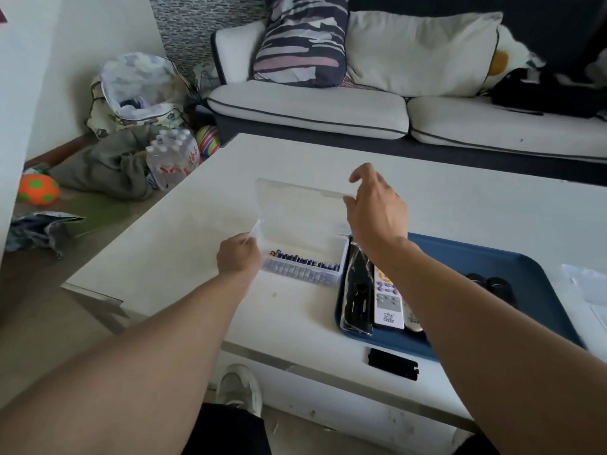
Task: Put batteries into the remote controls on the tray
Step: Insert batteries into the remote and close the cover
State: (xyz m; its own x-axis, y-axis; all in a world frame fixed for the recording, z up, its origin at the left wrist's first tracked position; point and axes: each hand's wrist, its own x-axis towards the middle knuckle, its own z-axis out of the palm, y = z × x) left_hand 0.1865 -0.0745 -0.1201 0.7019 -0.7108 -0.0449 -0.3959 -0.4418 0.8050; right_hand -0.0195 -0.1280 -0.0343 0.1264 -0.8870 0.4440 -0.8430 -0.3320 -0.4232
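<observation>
A clear plastic battery box [303, 274] stands on the white table with its lid [295, 208] raised upright; a row of dark blue batteries [305, 260] lies inside. My left hand [238, 257] grips the box's left side. My right hand [374, 208] pinches the lid's top right corner. To the right, a blue tray [532, 284] holds a black remote in a plastic bag [356, 290], a white remote [387, 302] and another white one [412, 320] partly hidden under my right forearm. A black battery cover [392, 362] lies on the table in front of the tray.
The white table [184, 251] has its near edge just ahead of me. A dark round object [496, 285] sits on the tray. A sofa with cushions [394, 106] lies beyond. Bags, water bottles [172, 159] and balls crowd the floor at left. My shoe [238, 389] is below.
</observation>
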